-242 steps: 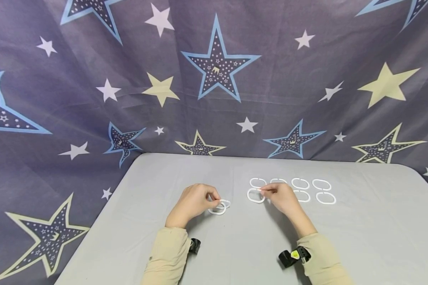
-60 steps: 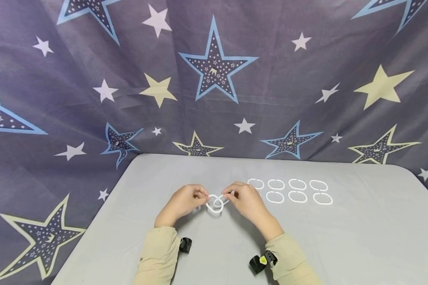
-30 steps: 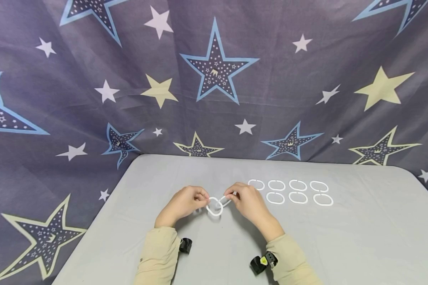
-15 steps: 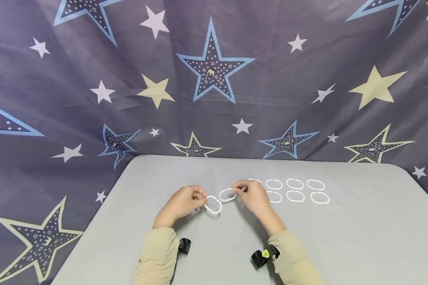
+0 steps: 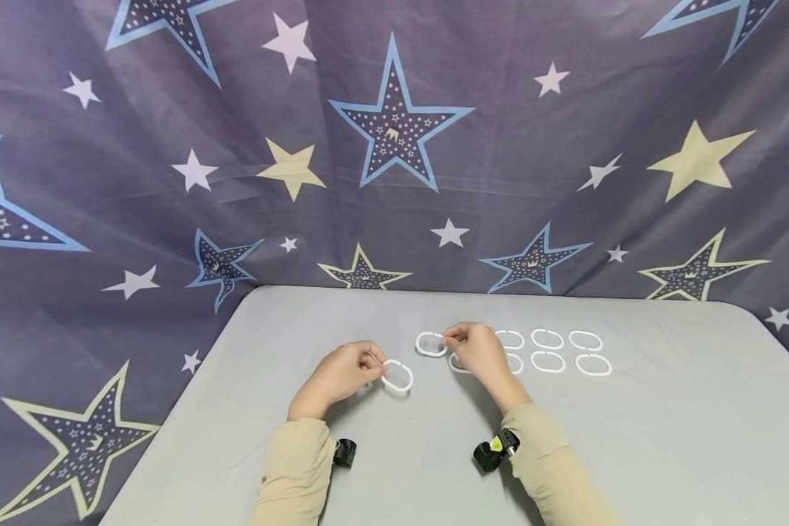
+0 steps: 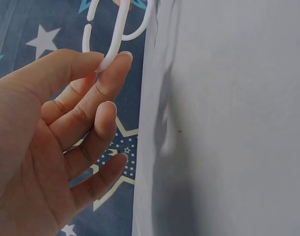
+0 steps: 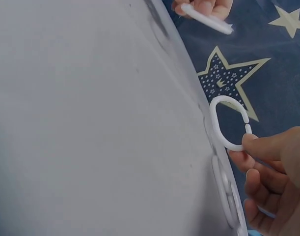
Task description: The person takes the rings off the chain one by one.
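Note:
My left hand (image 5: 342, 374) pinches one end of a white oval plastic link (image 5: 410, 386) between thumb and forefinger, its other fingers loosely bent. A small gap breaks the link's side, seen in the left wrist view. Up and to the right of it, my right hand (image 5: 483, 356) pinches a similar white link (image 5: 418, 345) by its right end with thumb and fingertip. The two held links stand apart. Under and beside the right hand lies another white link (image 5: 456, 370), partly covered by the hand.
Several more white links (image 5: 537, 369) lie in two rows right of the right hand on the grey-covered table (image 5: 434, 467). A dark star-patterned cloth (image 5: 394, 219) hangs behind and at the left. Black wrist cameras (image 5: 345, 453) sit on both sleeves.
The two held links crossed each other two seconds ago and are now separate. My right hand has moved right and away with its link; the left hand stays nearly in place.

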`<act>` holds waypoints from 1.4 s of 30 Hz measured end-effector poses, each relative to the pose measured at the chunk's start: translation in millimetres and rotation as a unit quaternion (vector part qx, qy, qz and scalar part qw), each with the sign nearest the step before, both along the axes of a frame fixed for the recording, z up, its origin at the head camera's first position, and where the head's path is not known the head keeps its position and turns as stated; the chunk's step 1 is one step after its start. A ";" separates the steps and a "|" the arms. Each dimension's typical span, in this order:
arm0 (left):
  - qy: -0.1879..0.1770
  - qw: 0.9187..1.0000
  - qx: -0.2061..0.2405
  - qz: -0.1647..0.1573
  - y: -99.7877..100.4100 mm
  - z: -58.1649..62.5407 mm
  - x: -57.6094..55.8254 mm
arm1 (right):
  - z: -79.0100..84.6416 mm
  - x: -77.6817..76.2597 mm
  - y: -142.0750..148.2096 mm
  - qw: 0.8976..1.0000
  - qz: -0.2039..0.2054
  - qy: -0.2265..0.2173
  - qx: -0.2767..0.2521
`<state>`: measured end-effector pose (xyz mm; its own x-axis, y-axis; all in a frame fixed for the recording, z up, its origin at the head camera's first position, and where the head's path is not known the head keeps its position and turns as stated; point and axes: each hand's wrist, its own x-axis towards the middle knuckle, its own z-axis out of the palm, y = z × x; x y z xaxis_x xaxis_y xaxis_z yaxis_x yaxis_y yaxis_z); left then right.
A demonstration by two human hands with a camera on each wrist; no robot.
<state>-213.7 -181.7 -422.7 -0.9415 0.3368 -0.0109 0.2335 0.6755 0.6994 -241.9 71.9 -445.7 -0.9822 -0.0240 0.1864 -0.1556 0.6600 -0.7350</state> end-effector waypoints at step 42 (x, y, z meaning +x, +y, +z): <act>0.037 0.999 -0.019 0.023 4.4 -0.6 -1.4 | -0.6 -23.0 6.7 0.997 -0.023 -0.053 0.059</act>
